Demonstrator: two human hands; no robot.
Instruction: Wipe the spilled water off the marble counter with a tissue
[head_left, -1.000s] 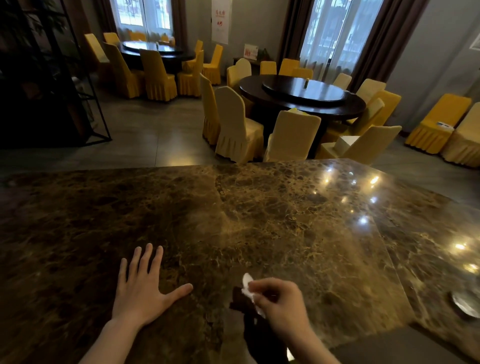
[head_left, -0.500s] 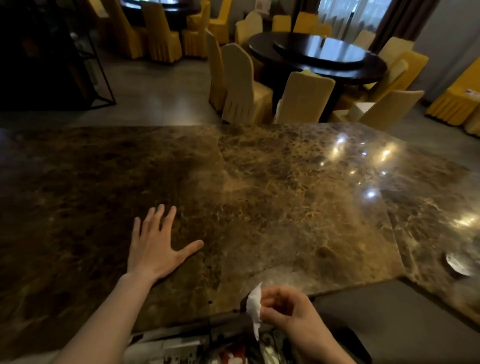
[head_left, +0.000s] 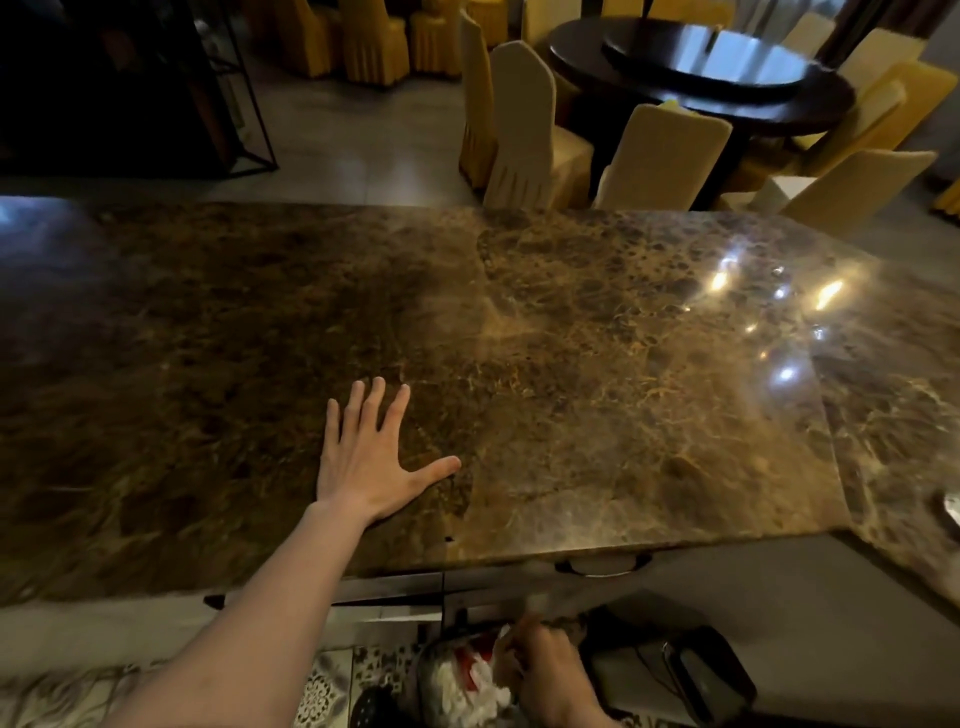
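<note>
The brown marble counter (head_left: 597, 395) fills the middle of the view, glossy with lamp reflections at the right; no water stands out on it. My left hand (head_left: 363, 462) lies flat on it near the front edge, fingers spread. My right hand (head_left: 550, 670) is below the counter's front edge, blurred, fingers curled on a white tissue (head_left: 503, 640). It hovers over a waste bin (head_left: 457, 686) that holds crumpled white paper and something red.
A drawer handle (head_left: 602, 566) sits under the counter's front edge. A dark flat object (head_left: 706, 675) lies on the floor to the right of the bin. Behind the counter stand covered chairs (head_left: 524, 130) and a round dark table (head_left: 701, 78). A dark shelf frame (head_left: 156, 104) is at far left.
My right hand left the counter with the tissue and dropped below the front edge to the bin. The view tilted down. My left hand stayed flat on the marble.
</note>
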